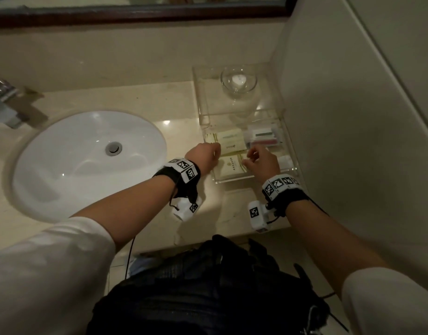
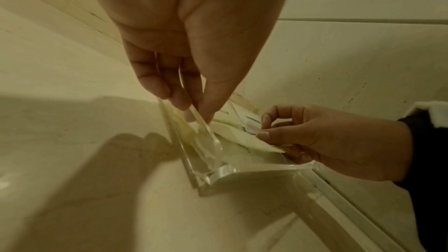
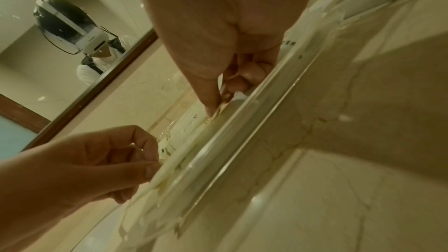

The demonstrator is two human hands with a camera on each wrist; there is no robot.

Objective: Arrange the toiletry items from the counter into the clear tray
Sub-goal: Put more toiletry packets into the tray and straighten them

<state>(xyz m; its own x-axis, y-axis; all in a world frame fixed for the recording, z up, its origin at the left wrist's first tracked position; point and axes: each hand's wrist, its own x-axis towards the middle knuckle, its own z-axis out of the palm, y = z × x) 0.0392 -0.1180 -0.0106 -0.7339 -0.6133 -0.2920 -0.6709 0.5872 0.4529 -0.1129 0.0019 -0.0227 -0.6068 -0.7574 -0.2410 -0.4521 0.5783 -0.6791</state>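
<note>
My left hand (image 1: 204, 153) sits at the left wall of the clear tray (image 1: 254, 180), fingers curled down and pinching; from the left wrist view the thumb and fingertips (image 2: 179, 101) close on the top edge of that wall, though I cannot tell whether they also catch the cream packet (image 1: 232, 165) beneath. My right hand (image 1: 262, 160) is over the tray's front half, thumb and forefinger curled and pinching the right edge of that same cream packet, which lies flat in the tray's near left part. Just behind it lie more pale packets (image 1: 229, 140), and to their right a clear-wrapped kit (image 1: 263, 136) with green and red parts, all inside the tray. A small white item (image 1: 285, 162) rests at the tray's right side near my right hand. Farther back, in the tray's rear section, stands an empty glass (image 1: 238, 81). The tray sits on the beige tabletop (image 1: 179, 105) against the right wall. To the left, well apart, are the white sink (image 1: 87, 160) and the metal faucet (image 1: 7, 102). A mirror frame (image 1: 135, 13) runs along the top.
</note>
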